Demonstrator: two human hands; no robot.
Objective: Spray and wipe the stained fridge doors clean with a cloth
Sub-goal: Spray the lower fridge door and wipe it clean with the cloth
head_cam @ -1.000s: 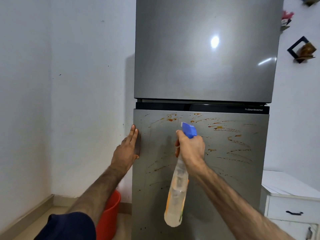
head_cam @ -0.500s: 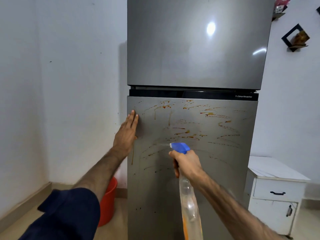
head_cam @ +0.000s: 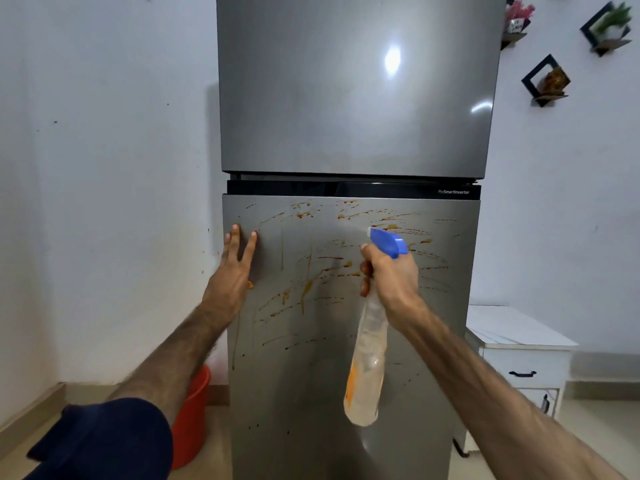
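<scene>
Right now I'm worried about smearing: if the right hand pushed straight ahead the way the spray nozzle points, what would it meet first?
Probably the stained lower fridge door. The right hand grips the spray bottle, nozzle aimed at the orange streaks; nothing shows between, though depth is unclear.

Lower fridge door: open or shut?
Shut. The lower fridge door sits flush under the black strip, no gap showing at either edge. The left hand lies flat against its left side.

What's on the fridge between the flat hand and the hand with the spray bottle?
Orange-brown stains streak the lower fridge door between the left hand and right hand gripping the spray bottle, in the head view.
</scene>
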